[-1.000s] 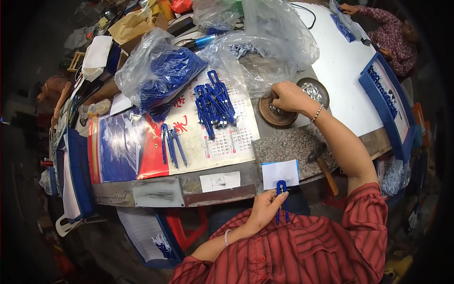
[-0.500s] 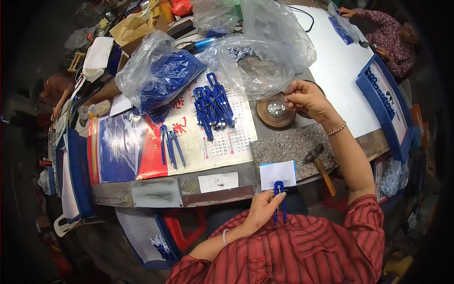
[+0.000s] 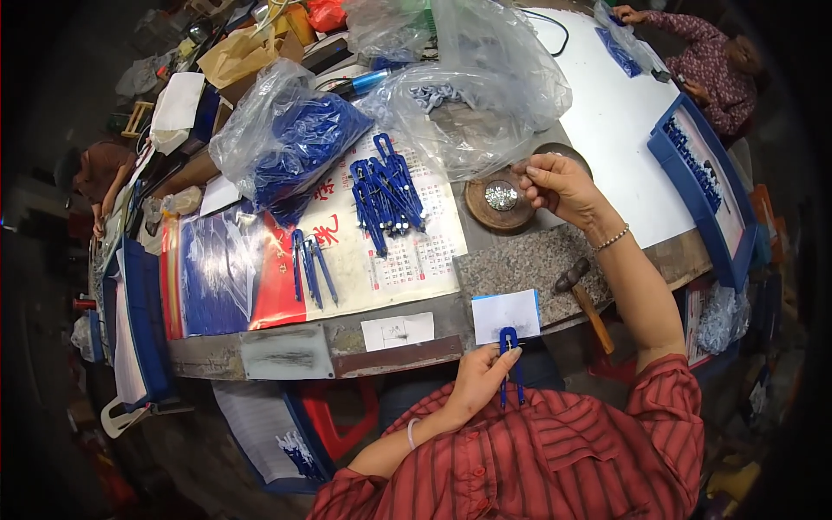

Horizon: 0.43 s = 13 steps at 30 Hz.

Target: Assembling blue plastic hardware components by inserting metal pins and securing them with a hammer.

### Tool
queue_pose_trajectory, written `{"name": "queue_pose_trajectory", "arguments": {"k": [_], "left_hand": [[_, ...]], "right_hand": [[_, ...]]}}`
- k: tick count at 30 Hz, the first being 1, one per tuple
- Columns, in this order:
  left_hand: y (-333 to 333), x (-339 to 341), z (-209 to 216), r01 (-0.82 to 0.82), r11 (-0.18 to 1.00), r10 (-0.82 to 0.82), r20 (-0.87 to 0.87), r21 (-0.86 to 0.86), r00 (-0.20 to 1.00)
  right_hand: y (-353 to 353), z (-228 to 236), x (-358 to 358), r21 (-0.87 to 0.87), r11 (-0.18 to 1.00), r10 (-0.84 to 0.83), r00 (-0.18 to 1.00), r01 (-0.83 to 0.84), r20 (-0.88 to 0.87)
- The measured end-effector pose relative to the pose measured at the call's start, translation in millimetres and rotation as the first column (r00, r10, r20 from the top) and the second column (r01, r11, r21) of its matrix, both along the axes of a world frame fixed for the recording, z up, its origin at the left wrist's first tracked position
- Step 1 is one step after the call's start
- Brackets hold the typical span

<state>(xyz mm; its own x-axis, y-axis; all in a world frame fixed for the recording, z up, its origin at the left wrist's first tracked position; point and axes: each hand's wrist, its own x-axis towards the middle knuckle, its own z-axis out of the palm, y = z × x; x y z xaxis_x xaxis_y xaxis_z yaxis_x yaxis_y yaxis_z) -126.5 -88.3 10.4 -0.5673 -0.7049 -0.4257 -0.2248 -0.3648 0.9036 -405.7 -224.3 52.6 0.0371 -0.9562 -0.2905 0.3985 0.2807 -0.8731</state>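
My left hand (image 3: 481, 374) grips a blue two-legged piece (image 3: 509, 336) that looks like a drawing compass. Its rounded top points away from me and its legs hang toward my shirt. A white paper sheet (image 3: 504, 314) with a dark smudge lies on the table edge, just beyond the rounded top. My right hand (image 3: 562, 184) is raised beside a round wooden block (image 3: 478, 215), its thumb and fingertips pinched together. Whatever is between them is too small to make out. Small shiny metal bits (image 3: 501, 198) fill a round spot on the block.
A stone slab (image 3: 520, 265) bears a hammer (image 3: 586, 299). Several similar blue pieces (image 3: 386, 195) lie heaped on a printed sheet, with a few more (image 3: 310, 267) apart. Behind stand plastic bags (image 3: 303, 143). Blue trays (image 3: 706, 186) flank the table; a person (image 3: 712, 74) works at far right.
My right hand keeps its pinch, shifting only slightly. My left hand still holds the blue compass in about the same place. The whole view has moved a little.
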Motion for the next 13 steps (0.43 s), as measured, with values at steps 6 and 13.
{"name": "queue_pose_trajectory", "arguments": {"k": [6,13], "left_hand": [[-0.6,-0.2,0.6,0.004,1.0,-0.004,0.0,-0.025,1.0],[-0.7,0.1,0.0,0.002,1.0,-0.002,-0.001,-0.007,1.0]], "right_hand": [[5.1,2.4,0.7,-0.024,1.0,0.003,1.0,-0.003,-0.006],[14.7,10.4,2.3,-0.123,0.989,0.1,0.99,-0.088,0.101]]}}
